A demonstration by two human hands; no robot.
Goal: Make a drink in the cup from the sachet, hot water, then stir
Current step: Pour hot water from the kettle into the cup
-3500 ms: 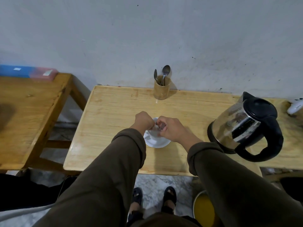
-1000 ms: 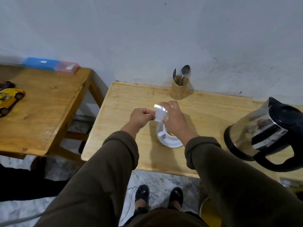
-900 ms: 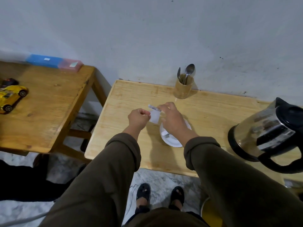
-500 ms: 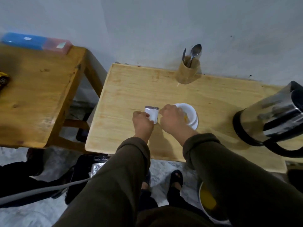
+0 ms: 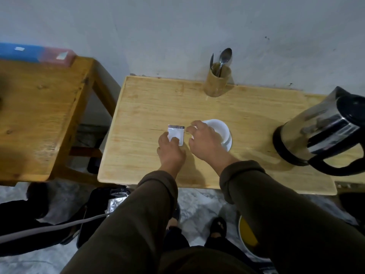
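A white cup [image 5: 218,127] stands on a white saucer [image 5: 229,142] in the middle of the light wooden table [image 5: 150,103]. Just left of it a small white sachet [image 5: 176,133] with a silver top edge lies flat or nearly flat on the table. My left hand [image 5: 170,151] pinches its lower part with thumb and fingers. My right hand [image 5: 205,143] hovers beside the sachet's right edge with fingers spread, covering the cup's left side. A steel kettle [image 5: 324,127] with a black handle stands at the right. Spoons [image 5: 224,58] stick up from a wooden holder [image 5: 217,82] at the back.
A second, darker wooden table [image 5: 39,107] stands at the left with a blue and pink box [image 5: 35,54] at its back. Under the table edge are a black bag [image 5: 102,204], a grey cable [image 5: 49,228] and a yellow-lined bucket [image 5: 248,236] on the floor.
The sachet went from above the cup down to the table left of it. My right hand has let go of it and spread its fingers. The camera tilted downward.
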